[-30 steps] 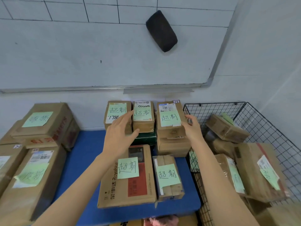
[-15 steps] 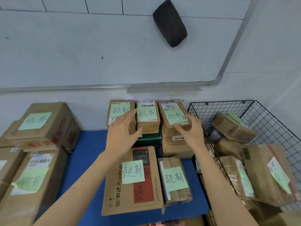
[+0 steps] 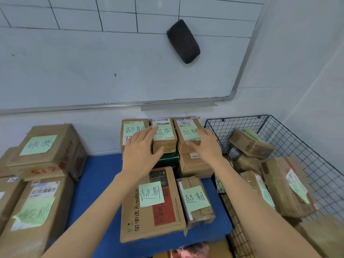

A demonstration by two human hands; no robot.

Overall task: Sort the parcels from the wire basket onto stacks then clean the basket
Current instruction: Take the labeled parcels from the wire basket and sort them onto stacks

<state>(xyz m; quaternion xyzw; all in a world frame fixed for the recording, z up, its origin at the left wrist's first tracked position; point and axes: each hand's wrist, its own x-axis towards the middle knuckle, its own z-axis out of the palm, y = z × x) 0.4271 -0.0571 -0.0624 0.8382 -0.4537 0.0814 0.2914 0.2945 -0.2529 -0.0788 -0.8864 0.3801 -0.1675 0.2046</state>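
Observation:
Three stacks of cardboard parcels with green notes stand at the back of the blue surface (image 3: 96, 175). My left hand (image 3: 139, 151) lies with straight fingers over the left stack's top parcel (image 3: 130, 131), beside the middle parcel (image 3: 164, 144). My right hand (image 3: 206, 144) rests with fingers spread on the right stack's top parcel (image 3: 186, 127). Neither hand grips anything. The black wire basket (image 3: 297, 138) stands at the right and holds several parcels, among them a large tilted one (image 3: 284, 185) and a small one (image 3: 249, 144) at the back.
Two flat parcels with green notes, a wide one (image 3: 149, 207) and a narrow one (image 3: 195, 200), lie in front of the stacks. Large boxes (image 3: 44, 151) are piled at the left. A whiteboard with a black eraser (image 3: 183, 40) hangs on the wall behind.
The right hand has slid from the right stack's outer edge onto the top of its upper parcel, which now sits square. The left hand moved slightly back over the left stack.

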